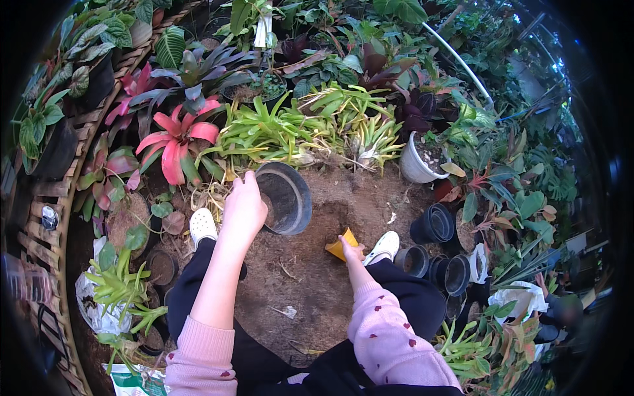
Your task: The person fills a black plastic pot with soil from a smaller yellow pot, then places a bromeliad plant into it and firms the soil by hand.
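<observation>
My left hand (243,205) grips the rim of a black plastic plant pot (295,218), tilted so that its hollow inside faces me. Some brown soil shows on the pot's inner wall. Low over the ground, my right hand (350,249) holds a yellow plastic scoop (338,249), its edge at a hollow in the loose brown soil (324,210). My fingers partly cover the scoop, so its full shape is hidden. Beyond the pot lies a heap of uprooted light-green bromeliad plants (277,128), some with pale roots and yellowed leaves.
Black pots (432,223) cluster at right, below a white pot (416,161). A red bromeliad (176,138) grows at left, near a bamboo-slat edge (74,168). My white clogs (203,225) flank the soil. Another person (559,312) is at far right, beside a white bag (520,299).
</observation>
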{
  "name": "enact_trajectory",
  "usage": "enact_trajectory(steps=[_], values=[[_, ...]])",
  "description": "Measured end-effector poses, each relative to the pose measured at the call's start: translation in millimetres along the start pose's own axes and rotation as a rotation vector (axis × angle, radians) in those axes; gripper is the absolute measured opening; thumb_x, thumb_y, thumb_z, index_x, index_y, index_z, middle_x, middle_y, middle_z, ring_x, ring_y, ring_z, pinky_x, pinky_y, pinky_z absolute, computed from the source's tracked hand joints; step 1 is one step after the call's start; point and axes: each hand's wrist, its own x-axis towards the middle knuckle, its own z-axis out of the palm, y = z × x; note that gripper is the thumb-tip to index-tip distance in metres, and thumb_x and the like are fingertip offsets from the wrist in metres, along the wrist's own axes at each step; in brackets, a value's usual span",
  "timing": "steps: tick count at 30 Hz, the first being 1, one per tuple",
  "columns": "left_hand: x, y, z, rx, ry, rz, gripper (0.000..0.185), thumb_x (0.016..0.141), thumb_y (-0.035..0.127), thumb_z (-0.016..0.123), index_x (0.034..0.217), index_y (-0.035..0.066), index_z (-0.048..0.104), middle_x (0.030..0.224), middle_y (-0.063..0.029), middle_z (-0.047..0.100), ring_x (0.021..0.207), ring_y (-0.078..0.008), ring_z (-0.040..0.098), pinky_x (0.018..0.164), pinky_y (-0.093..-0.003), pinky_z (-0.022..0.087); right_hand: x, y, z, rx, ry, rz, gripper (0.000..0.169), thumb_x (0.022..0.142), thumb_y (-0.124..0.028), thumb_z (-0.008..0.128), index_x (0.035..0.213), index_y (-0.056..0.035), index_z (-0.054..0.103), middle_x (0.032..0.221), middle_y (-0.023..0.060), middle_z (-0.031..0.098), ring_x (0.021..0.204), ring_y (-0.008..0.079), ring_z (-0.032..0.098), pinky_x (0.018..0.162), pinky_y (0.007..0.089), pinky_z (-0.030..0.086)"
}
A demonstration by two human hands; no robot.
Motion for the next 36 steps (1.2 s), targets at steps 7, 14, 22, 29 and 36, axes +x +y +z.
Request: enact_trajectory(steps=[7,14,22,29,36], values=[[5,-4,4,-0.003,-0.004,0.0,0.05,0.074,-0.001,0.055,0.121,-0.007,0.041,0.11,-0.0332,0.05,0.092,-0.0443,0.06,0.08,-0.046,0.051,-23,-15,40,0.057,-0.018,0.034,0.111,0.057,-0.061,0.073,0.141,-0.0118,0.02,0.136,0.0297,0.028,0.122,0.0428,0.04,0.099,0.0497,0.038],[5,1,0,-0.002,0.009,0.013,0.048,0.075,-0.001,0.053,0.122,-0.007,0.041,0.108,-0.0325,0.051,0.089,-0.044,0.061,0.078,-0.0465,0.051,-30,0,62,0.152,-0.004,-0.002,0.104,0.056,-0.056,0.075,0.136,-0.013,0.023,0.134,0.0283,0.031,0.122,0.0409,0.037,0.098,0.0516,0.035],[3,9,1,0.02,-0.016,0.02,0.051,0.075,0.0,0.053,0.124,-0.006,0.04,0.108,-0.0311,0.052,0.09,-0.0437,0.06,0.078,-0.0462,0.051,22,-14,53,0.458,-0.326,-0.011,0.114,0.062,-0.058,0.072,0.14,-0.0023,0.011,0.141,0.0227,0.027,0.126,0.0405,0.036,0.097,0.0595,0.034],[-1,11,2,0.012,-0.025,0.025,0.054,0.074,-0.002,0.053,0.126,-0.005,0.039,0.109,-0.0311,0.051,0.091,-0.0435,0.06,0.078,-0.0467,0.051,16,-4,47,0.581,-0.512,-0.054,0.098,0.071,-0.059,0.064,0.142,-0.008,0.018,0.145,0.0196,0.027,0.131,0.0377,0.032,0.103,0.0597,0.025],[4,9,6,-0.041,0.073,0.117,0.047,0.076,0.0,0.052,0.122,-0.005,0.041,0.106,-0.0304,0.051,0.089,-0.0441,0.06,0.078,-0.047,0.051,3,27,20,0.808,-0.79,-0.13,0.083,0.076,-0.055,0.061,0.141,-0.0181,0.025,0.143,0.0126,0.032,0.13,0.0291,0.035,0.104,0.0501,0.03]])
